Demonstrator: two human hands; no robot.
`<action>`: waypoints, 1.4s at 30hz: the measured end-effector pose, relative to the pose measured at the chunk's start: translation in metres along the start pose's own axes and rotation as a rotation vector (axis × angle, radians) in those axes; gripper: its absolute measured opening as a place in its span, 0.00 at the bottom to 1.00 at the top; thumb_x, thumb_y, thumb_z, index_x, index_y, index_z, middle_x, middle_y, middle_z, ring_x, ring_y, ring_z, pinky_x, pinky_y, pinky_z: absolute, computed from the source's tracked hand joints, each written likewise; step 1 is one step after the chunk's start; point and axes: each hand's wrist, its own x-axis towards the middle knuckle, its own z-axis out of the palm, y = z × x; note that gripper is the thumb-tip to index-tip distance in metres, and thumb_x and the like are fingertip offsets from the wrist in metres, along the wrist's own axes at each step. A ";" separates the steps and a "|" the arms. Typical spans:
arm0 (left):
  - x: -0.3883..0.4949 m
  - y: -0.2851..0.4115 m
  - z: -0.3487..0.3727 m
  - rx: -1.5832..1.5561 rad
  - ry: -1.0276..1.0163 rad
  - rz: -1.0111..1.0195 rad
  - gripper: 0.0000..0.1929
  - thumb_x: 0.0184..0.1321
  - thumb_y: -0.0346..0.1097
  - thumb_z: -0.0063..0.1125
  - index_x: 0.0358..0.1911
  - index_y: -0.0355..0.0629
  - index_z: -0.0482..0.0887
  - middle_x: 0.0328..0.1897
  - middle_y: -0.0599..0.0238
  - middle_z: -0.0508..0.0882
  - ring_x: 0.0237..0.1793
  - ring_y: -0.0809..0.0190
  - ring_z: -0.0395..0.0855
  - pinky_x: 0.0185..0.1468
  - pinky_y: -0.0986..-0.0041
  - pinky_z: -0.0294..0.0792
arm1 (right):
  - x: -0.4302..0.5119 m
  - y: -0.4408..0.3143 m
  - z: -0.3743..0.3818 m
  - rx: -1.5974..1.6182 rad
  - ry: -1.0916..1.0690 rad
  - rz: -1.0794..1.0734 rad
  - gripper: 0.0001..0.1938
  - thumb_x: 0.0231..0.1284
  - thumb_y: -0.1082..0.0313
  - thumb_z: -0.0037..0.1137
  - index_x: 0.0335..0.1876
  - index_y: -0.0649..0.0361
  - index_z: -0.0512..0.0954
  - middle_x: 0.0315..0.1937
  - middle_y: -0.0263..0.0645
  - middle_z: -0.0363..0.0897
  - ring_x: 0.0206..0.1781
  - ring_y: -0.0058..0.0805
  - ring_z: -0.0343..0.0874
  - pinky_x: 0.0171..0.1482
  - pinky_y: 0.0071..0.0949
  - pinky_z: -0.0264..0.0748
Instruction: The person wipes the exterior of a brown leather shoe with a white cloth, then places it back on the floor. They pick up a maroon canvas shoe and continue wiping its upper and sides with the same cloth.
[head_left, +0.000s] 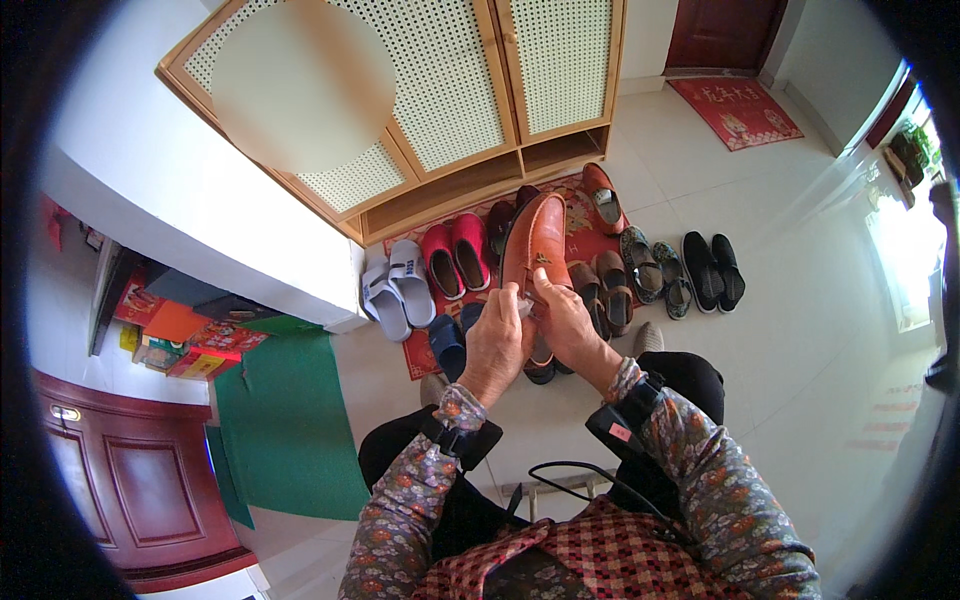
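Note:
An orange-brown leather loafer (534, 240) with a metal ornament is held up before me, its toe pointing away. My right hand (571, 322) grips it with the thumb on top, near the opening. On the other side, my left hand (495, 345) has its fingers curled at the shoe's opening. A small whitish scrap (525, 307) shows between the hands; its material is unclear. The matching loafer (603, 201) lies on the red mat (420, 352) and has something pale inside. My hands hide the held shoe's heel.
Around the mat stand grey-white slides (397, 289), red slippers (456, 255), dark blue slippers (448, 346), brown sandals (616, 292), patterned shoes (656, 274) and black slip-ons (711, 270). Behind them is a wooden cabinet (517, 154). A green mat (292, 435) and stacked boxes (187, 330) are at left.

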 end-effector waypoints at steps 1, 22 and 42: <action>0.000 0.001 0.001 0.010 -0.010 0.008 0.26 0.59 0.31 0.63 0.60 0.37 0.67 0.47 0.47 0.78 0.47 0.41 0.82 0.45 0.57 0.77 | 0.000 0.001 -0.001 0.099 0.086 0.051 0.15 0.78 0.57 0.48 0.56 0.60 0.74 0.45 0.35 0.80 0.46 0.26 0.78 0.52 0.29 0.76; 0.022 -0.007 -0.006 -0.184 0.143 -0.001 0.13 0.61 0.25 0.57 0.49 0.36 0.75 0.45 0.48 0.79 0.47 0.41 0.78 0.52 0.54 0.72 | -0.009 -0.027 0.012 0.530 0.032 0.253 0.16 0.77 0.53 0.48 0.58 0.54 0.74 0.49 0.30 0.81 0.51 0.30 0.76 0.55 0.39 0.70; 0.057 -0.031 -0.030 -0.117 0.279 -0.035 0.06 0.63 0.28 0.59 0.41 0.36 0.79 0.38 0.49 0.80 0.39 0.43 0.81 0.43 0.57 0.73 | -0.026 -0.030 0.017 0.331 -0.097 0.365 0.14 0.76 0.55 0.51 0.56 0.53 0.76 0.49 0.29 0.80 0.51 0.26 0.78 0.56 0.37 0.73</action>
